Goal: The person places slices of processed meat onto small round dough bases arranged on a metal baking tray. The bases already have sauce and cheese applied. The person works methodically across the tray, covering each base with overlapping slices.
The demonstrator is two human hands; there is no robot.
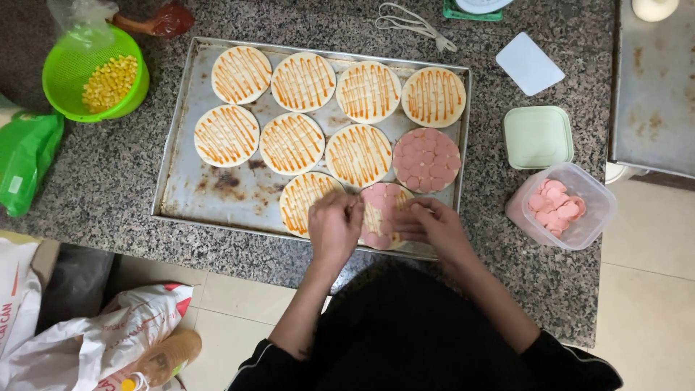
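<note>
Head view, looking down on a speckled granite countertop [108, 174]. Nearest the viewer, both forearms in dark sleeves reach to the near edge of a metal baking tray [181, 181]. The left hand [334, 226] is curled, fingertips pinched together over the near-row dough round half covered with pink sausage slices [382, 206]; whether a slice sits between the fingertips cannot be told. The right hand [434, 226] lies on the right side of the same round, fingers bent narrow and touching the slices. Just left of this round, touching the left hand, lies a round striped with orange sauce only [300, 197].

Middle row, left to right: three sauce-striped rounds [291, 143] and, at the right edge, a round fully covered with sausage slices [426, 159]. Far row: four sauce-striped rounds [302, 81]. The near-left part of the tray is bare, stained metal.

Right of the tray, near the counter's right edge, an open clear plastic box of pink sausage slices [561, 206]; just beyond it, its pale green lid [538, 136]; farther, a white scraper card [529, 63].

At the far-left corner, a green strainer bowl of corn kernels [94, 72], with a green bag [25, 156] at the left edge. White scissors [414, 23] lie beyond the tray's far edge.
</note>
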